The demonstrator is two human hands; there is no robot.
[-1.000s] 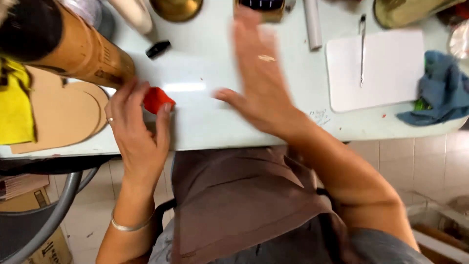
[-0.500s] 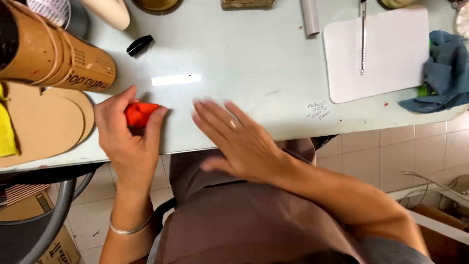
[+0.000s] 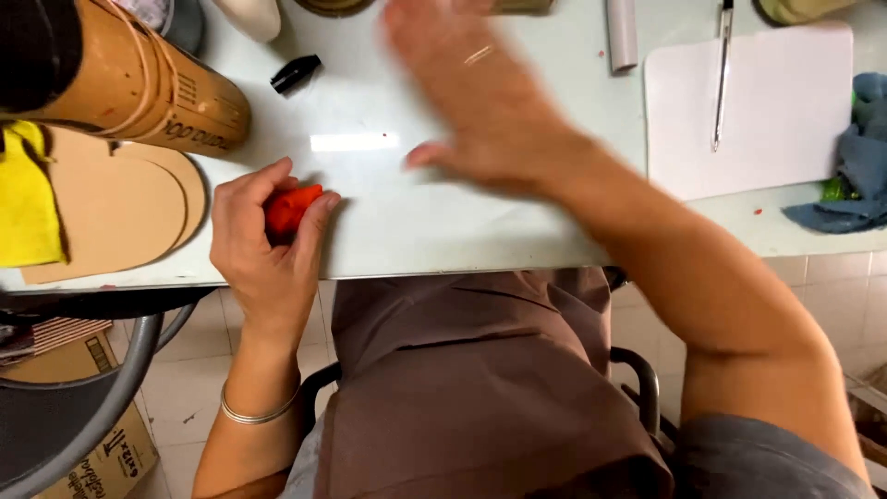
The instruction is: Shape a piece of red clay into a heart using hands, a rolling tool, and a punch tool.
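Seated at the pale surface (image 3: 517,231): left hand (image 3: 263,245) closed around a small orange-red lump (image 3: 291,208), right hand (image 3: 490,102) spread flat and blurred.

Lump sits at the near edge of the surface, pinched between left thumb and curled fingers, grip closed on it. Right hand well apart from it, farther back, fingers open and holding nothing; a ring shows on one finger. Brown cardboard tube (image 3: 129,88) lies at the far left, over tan oval cut-outs (image 3: 115,208) and a yellow cloth (image 3: 26,194). Small black cap (image 3: 296,72) just beyond the tube. White board (image 3: 753,106) with a pen (image 3: 721,74) on the right, blue cloth (image 3: 855,180) beside it.
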